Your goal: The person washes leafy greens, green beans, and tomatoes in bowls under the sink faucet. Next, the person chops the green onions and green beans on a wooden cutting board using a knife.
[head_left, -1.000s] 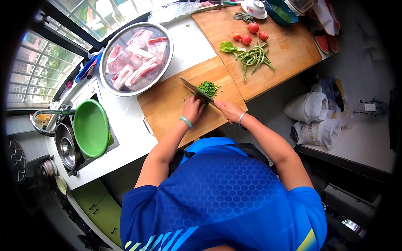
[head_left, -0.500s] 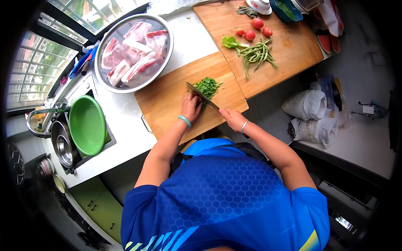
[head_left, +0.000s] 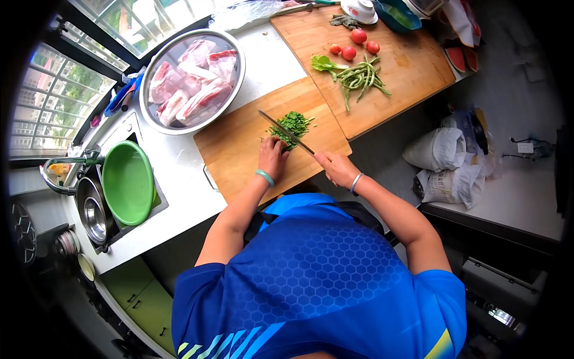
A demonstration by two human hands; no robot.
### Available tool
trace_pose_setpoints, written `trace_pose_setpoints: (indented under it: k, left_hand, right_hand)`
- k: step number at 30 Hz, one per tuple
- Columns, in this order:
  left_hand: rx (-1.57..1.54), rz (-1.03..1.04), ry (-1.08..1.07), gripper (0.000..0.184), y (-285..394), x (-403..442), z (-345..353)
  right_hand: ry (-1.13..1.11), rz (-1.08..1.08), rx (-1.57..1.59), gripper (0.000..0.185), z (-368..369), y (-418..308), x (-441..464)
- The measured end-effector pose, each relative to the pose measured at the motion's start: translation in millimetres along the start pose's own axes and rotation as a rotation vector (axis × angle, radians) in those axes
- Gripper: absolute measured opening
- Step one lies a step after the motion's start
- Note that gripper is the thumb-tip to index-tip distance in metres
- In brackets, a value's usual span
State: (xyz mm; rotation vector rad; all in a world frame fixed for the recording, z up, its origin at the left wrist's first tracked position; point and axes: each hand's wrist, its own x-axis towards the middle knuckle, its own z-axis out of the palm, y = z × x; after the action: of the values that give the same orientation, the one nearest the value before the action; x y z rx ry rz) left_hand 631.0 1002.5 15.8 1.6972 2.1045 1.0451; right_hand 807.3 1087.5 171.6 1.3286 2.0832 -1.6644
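Note:
My right hand is closed round the handle of a kitchen knife, whose blade slants up and left across a pile of chopped greens. Just below the blade, my left hand has its fingers curled down on greens at the near side of the pile; the fingertips are partly hidden. Both hands are over the nearer wooden cutting board. A green bangle is on the left wrist, a silver one on the right.
Green beans, a lettuce leaf and several tomatoes lie on the second cutting board. A steel basin of raw meat stands on the counter. A green tub sits at the sink, beside the faucet.
The knife has lifted and swung slightly, its blade now further from my left fingers and over the greens. My left hand stays nearly in place; the whole view has shifted a little.

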Motion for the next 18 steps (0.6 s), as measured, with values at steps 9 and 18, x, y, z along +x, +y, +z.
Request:
trace_pose_setpoints:
  k: [9,18]
  left_hand:
    - [-0.03,-0.004,0.075,0.029,-2,-2,-5]
    - [-0.099,-0.006,0.093,0.013,-14,-9,1]
  right_hand:
    - [-0.018,0.074,-0.261,0.052,11,16,-9]
    - [-0.045,-0.072,-0.251,0.059,32,31,51]
